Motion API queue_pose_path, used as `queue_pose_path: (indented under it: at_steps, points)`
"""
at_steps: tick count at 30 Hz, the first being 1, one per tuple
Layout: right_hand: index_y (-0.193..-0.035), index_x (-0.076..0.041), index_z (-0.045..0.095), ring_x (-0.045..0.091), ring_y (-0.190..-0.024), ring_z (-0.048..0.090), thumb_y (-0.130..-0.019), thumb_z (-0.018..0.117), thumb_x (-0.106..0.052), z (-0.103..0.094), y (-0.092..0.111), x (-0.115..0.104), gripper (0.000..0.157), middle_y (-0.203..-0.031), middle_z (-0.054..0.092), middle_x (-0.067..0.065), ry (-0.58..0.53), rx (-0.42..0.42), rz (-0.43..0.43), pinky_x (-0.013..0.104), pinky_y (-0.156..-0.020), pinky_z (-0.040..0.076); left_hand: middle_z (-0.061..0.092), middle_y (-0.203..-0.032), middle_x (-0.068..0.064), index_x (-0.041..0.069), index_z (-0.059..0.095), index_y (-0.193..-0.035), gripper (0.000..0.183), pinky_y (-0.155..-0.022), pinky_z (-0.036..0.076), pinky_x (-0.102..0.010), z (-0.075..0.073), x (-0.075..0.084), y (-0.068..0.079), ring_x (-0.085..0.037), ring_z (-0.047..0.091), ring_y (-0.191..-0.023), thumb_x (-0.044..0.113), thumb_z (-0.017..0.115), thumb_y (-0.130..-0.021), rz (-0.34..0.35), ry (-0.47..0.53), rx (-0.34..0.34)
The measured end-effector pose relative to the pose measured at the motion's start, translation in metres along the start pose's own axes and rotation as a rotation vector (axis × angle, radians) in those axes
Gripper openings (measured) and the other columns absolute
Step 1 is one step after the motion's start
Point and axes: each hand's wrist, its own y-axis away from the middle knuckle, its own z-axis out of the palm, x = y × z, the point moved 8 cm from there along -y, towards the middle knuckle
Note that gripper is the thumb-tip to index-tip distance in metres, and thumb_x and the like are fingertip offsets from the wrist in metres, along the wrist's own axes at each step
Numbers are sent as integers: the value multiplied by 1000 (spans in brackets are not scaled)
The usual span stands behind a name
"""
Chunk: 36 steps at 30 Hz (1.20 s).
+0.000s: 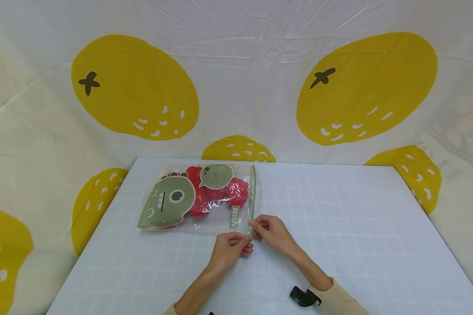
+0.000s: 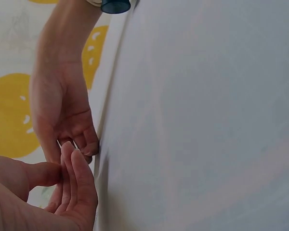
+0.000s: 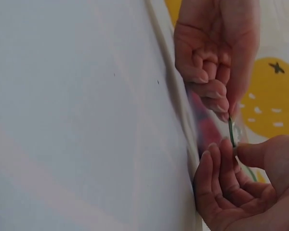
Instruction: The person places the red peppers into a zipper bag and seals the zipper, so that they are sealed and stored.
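Note:
A clear plastic zip bag (image 1: pixel 217 218) with a green dinosaur print lies flat on the table, several red round things (image 1: pixel 236 192) inside it. Its green-edged opening faces right. At that edge's near corner, my left hand (image 1: pixel 230 249) pinches the bag between thumb and fingers. Just beyond it, my right hand (image 1: pixel 272 232) pinches the same green edge (image 3: pixel 231 131), as the right wrist view also shows. In the left wrist view the left hand (image 2: pixel 62 192) hides most of what it pinches.
The table (image 1: pixel 339 227) has a pale blue checked cover. Behind it hangs a white cloth (image 1: pixel 248 87) printed with yellow fruit. A black wrist camera (image 1: pixel 304 297) sits by the right sleeve.

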Motion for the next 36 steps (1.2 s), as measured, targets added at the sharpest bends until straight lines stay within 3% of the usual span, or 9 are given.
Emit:
queue_pose_path:
  at_steps: [15,36]
  points:
    - [-88,-3,69,13,-67,63,-101,66,-25,-5,-19,1,26,-72,67,2,53,29,7,23,-64,53,75,-84,-18,-14,70,-101,21,-70,63,-32,-2,-1,-1,-19,74,-72,6,66,-99,14,-8,-4]
    - [-92,-2,69,16,-68,64,-101,66,-21,-16,-40,4,21,-72,68,4,59,97,54,23,-66,55,75,-84,-16,-12,71,-100,20,-71,63,-32,-2,-2,-2,-18,74,-72,8,68,-98,7,-34,-16]
